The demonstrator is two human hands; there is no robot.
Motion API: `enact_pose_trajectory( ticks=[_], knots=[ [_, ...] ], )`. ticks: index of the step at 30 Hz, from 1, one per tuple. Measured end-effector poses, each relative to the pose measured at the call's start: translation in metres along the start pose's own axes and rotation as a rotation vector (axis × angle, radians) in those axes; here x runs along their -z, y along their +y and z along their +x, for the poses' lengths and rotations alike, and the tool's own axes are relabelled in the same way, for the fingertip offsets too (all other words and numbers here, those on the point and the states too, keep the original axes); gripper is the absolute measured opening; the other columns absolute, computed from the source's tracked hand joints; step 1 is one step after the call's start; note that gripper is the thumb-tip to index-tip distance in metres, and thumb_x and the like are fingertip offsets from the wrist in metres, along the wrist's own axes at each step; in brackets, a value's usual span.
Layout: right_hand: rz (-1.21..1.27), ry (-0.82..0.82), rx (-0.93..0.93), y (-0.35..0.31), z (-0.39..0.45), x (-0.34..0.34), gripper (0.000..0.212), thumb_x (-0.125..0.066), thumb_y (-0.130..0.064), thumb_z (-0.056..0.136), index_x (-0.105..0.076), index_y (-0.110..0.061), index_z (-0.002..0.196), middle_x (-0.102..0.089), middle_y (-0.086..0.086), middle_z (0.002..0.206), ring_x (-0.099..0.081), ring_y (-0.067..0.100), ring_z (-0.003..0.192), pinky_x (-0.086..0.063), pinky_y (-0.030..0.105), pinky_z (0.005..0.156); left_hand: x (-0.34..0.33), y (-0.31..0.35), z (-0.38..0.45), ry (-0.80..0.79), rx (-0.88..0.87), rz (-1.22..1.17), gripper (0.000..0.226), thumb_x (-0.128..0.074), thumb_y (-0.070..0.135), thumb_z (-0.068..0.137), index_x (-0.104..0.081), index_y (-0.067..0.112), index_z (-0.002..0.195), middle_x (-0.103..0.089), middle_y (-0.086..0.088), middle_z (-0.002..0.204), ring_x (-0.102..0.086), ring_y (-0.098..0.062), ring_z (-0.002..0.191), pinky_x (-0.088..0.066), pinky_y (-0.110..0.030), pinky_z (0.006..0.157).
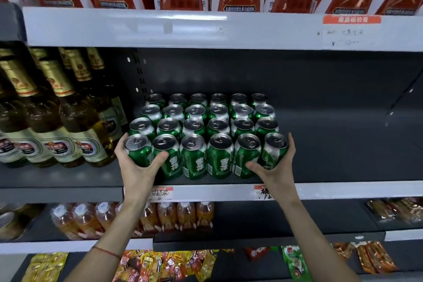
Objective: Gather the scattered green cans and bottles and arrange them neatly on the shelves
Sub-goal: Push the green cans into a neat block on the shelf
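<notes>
With both hands cupped on the ends of the front row, the step looks like squaring up the cans, which stand upright in a tight block of four rows on the middle shelf, beside the bottles. The left hand wraps the leftmost can; the right hand wraps the rightmost can. Next probably calls for an even inward press, keeping the row in line at the edge.

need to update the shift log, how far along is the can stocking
Mostly done: the green cans stand in a neat block, six across, four deep. In hand: the left hand and right hand squeeze the front row's end cans. Left: any green bottles; none show here.
</notes>
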State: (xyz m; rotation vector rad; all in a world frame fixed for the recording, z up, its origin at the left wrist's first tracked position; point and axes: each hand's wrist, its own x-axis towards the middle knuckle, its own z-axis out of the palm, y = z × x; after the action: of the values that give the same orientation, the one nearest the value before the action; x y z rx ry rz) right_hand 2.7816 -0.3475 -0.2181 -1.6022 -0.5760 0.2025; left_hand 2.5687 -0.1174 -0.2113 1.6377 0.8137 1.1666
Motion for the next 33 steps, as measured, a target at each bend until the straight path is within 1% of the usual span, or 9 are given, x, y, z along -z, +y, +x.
enact_pose_trajectory(
  ticks=[3,5,9,12,17,21,24,27,33],
  knots=[
    [-0.008,-0.015,0.015,0.006,0.003,0.002,0.127,-0.097,-0.036,0.064,-0.009,-0.048,0.155,-0.027,-0.007,0.163,-0.031,0.011,0.152,-0.028,0.050,0.127,0.001,-0.002,0.000,-0.018,-0.011,-0.023,0.107,-0.083,0.042,0.071,-0.025,0.019,0.158,-0.031,0.004,0.157,-0.036,-0.008,0.142,-0.029,-0.013,0.117],
    [-0.018,-0.021,0.021,0.006,0.004,0.003,0.123,-0.096,-0.032,0.065,-0.012,-0.044,0.155,-0.030,-0.004,0.161,-0.034,0.012,0.149,-0.031,0.049,0.126,0.001,-0.001,0.000,-0.027,-0.009,-0.027,0.107,-0.084,0.042,0.071,-0.024,0.019,0.158,-0.031,0.005,0.156,-0.036,-0.008,0.141,-0.029,-0.009,0.114],
    [-0.022,-0.032,0.036,0.005,0.002,0.004,0.115,-0.094,-0.025,0.067,-0.018,-0.036,0.153,-0.039,0.000,0.155,-0.043,0.011,0.143,-0.037,0.044,0.123,0.005,-0.001,0.002,-0.058,-0.010,-0.017,0.104,-0.080,0.040,0.074,-0.024,0.015,0.158,-0.034,0.010,0.148,-0.039,0.008,0.128,-0.028,0.006,0.100],
    [-0.017,-0.041,0.035,0.000,0.002,0.007,0.112,-0.092,-0.034,0.063,-0.024,-0.032,0.152,-0.046,-0.002,0.150,-0.048,0.014,0.140,-0.040,0.043,0.120,0.013,0.000,0.002,-0.074,0.003,-0.030,0.092,-0.074,0.048,0.083,-0.029,0.020,0.157,-0.037,0.031,0.138,-0.038,0.031,0.118,-0.029,0.000,0.102],
    [0.021,-0.019,0.027,-0.010,0.001,0.015,0.096,-0.086,-0.029,0.073,-0.031,-0.029,0.152,-0.050,-0.012,0.140,-0.053,0.007,0.132,-0.049,0.036,0.111,0.022,0.000,0.012,-0.010,0.065,-0.060,0.077,-0.063,0.059,0.093,-0.038,0.026,0.158,-0.041,0.007,0.160,-0.037,-0.008,0.146,-0.030,-0.033,0.121],
    [0.093,0.015,-0.029,-0.017,0.005,0.016,0.088,-0.079,-0.038,0.082,-0.031,-0.042,0.156,-0.048,-0.017,0.144,-0.062,-0.003,0.119,-0.059,0.022,0.082,0.021,-0.001,0.028,-0.033,0.155,-0.155,0.068,-0.055,0.059,0.100,-0.040,0.029,0.158,-0.046,0.011,0.155,-0.041,-0.006,0.142,-0.031,-0.030,0.118],
    [0.157,0.033,-0.073,-0.019,0.010,0.014,0.085,-0.078,-0.061,0.077,-0.039,-0.049,0.151,-0.049,-0.014,0.151,-0.056,0.009,0.134,-0.053,0.029,0.100,0.021,-0.006,0.039,-0.043,0.270,-0.254,0.078,-0.057,0.081,0.086,-0.052,0.037,0.150,-0.058,0.008,0.152,-0.054,-0.015,0.140,-0.038,-0.047,0.121],
    [0.178,0.062,-0.106,-0.019,0.014,0.010,0.087,-0.081,-0.074,0.067,-0.045,-0.055,0.144,-0.051,-0.013,0.154,-0.053,0.013,0.139,-0.047,0.045,0.115,0.019,-0.011,0.042,-0.025,0.290,-0.317,0.078,-0.062,0.081,0.082,-0.057,0.036,0.146,-0.064,0.005,0.145,-0.060,-0.019,0.135,-0.042,-0.053,0.118],
    [0.179,0.110,-0.103,-0.021,0.012,0.004,0.065,-0.074,-0.050,0.088,-0.046,-0.049,0.146,-0.049,-0.014,0.150,-0.057,0.001,0.122,-0.052,0.017,0.085,0.014,-0.006,0.039,-0.040,0.291,-0.363,0.061,-0.057,0.063,0.095,-0.057,0.031,0.146,-0.070,0.004,0.135,-0.066,-0.016,0.126,-0.048,-0.049,0.113]
  ],
)
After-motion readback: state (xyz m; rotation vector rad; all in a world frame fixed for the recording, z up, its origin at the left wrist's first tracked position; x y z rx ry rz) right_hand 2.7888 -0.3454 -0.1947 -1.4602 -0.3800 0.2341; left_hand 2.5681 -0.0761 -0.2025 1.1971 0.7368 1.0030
